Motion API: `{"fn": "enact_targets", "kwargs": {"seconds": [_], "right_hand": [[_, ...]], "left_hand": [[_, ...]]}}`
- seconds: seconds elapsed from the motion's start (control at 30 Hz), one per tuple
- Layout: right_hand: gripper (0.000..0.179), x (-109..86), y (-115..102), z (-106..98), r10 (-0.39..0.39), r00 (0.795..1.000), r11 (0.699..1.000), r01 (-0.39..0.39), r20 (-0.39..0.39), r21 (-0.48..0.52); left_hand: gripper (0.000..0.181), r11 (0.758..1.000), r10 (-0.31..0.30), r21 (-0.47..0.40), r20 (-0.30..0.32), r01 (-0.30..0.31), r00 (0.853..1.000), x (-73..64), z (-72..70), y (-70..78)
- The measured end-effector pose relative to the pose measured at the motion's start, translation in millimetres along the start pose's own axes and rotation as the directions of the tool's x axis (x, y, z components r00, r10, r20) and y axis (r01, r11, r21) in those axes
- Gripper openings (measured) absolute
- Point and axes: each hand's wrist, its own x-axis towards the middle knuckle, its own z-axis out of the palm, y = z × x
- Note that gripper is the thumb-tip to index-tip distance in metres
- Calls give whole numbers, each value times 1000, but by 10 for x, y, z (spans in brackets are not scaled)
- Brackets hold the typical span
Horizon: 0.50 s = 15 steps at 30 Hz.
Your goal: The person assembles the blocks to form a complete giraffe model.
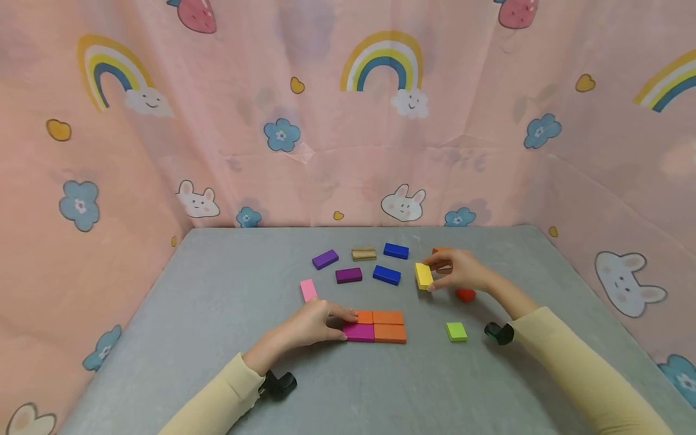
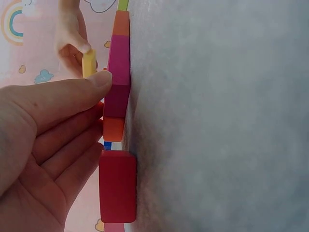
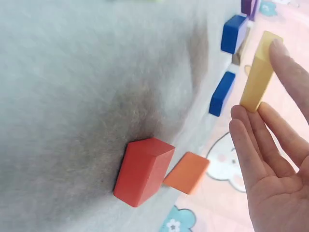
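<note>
My left hand (image 1: 312, 320) holds the left end of a group of flat blocks, thumb at the magenta block (image 1: 359, 333) and fingers at the orange block (image 1: 365, 316) behind it. Two more orange blocks (image 1: 389, 333) adjoin them on the right. In the left wrist view, a red block (image 2: 117, 186) stands close by the left fingers; the hand hides it in the head view. My right hand (image 1: 462, 270) pinches a yellow block (image 1: 423, 276) between thumb and fingers, raised off the table in the right wrist view.
Blue blocks (image 1: 386, 275), purple ones (image 1: 325, 260) and a wood-coloured block (image 1: 364, 254) lie farther back. A pink block (image 1: 308, 290) is behind my left hand. Under my right hand are a red block (image 3: 144, 171) and an orange block (image 3: 187, 172). A lime-green block (image 1: 456, 331) lies in front.
</note>
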Motion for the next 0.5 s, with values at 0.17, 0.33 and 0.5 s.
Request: {"fn": "enact_targets", "kwargs": {"seconds": [0.17, 0.33, 0.5], "right_hand": [[64, -171, -125, 37, -1, 1000, 1000, 2, -5, 7], [62, -359, -259, 116, -54, 999, 999, 54, -5, 1], [60, -504, -378, 217, -105, 994, 994, 105, 6, -7]], "left_hand": [[38, 1000, -4, -4, 3, 4, 1000, -7, -7, 2], [38, 1000, -6, -3, 5, 6, 1000, -4, -5, -7], [38, 1000, -2, 3, 4, 2, 1000, -5, -2, 0]]}}
